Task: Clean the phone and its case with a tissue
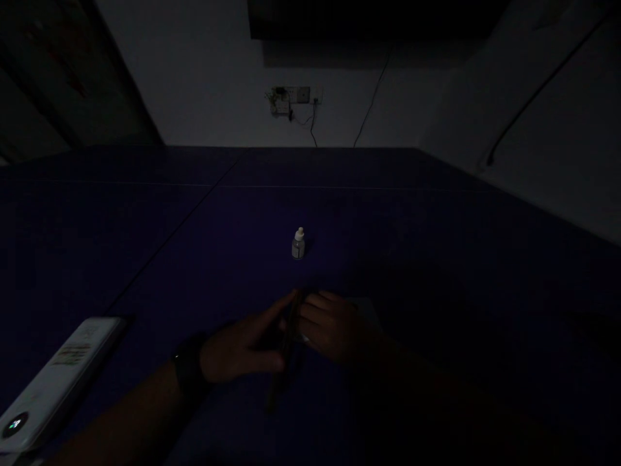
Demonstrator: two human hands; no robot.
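Observation:
The scene is very dark. My left hand (240,353), with a dark band on its wrist, grips a thin, long, dark object (287,346) between thumb and fingers. The object stands on edge and slants down towards me; its kind is too dim to make out. Curled against its right side is my right hand (327,323), closed, with a bit of something whitish (305,338) showing under its fingers. Beyond both hands a small bottle (297,248) with a white cap stands upright on the blue-purple surface (233,259).
On the left lies a white power bank (63,378) with a lit round display. A pale flat thing (367,312) is partly hidden behind my right hand. At the back, sockets with plugs and cables (295,97) sit on the wall below a dark screen (378,19).

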